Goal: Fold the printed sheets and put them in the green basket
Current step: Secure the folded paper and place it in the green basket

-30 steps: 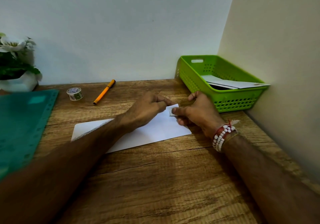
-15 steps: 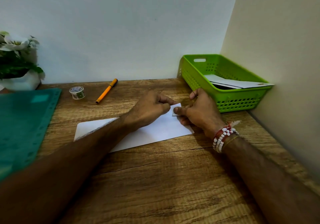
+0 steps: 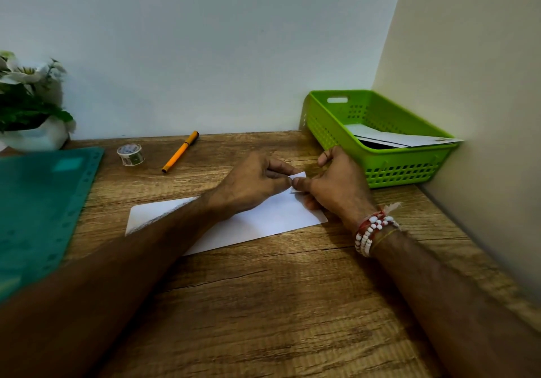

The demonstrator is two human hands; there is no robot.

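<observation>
A white sheet (image 3: 263,219) lies flat on the wooden desk, folded into a long strip. My left hand (image 3: 251,181) and my right hand (image 3: 336,187) meet at its far right corner, and both pinch that corner between thumb and fingers. The right wrist wears red and white bead bracelets. The green basket (image 3: 389,170) stands just behind my right hand in the corner of the walls. It holds folded white sheets (image 3: 404,139), one edge poking over its right rim.
An orange pen (image 3: 180,151) and a small roll of tape (image 3: 131,154) lie at the back of the desk. A green cutting mat (image 3: 38,202) covers the left side. A potted plant (image 3: 29,108) stands at the far left. Walls close off the back and right.
Both hands have stayed at the sheet's far right corner, closing in tighter on it. The sheet has not shifted on the desk.
</observation>
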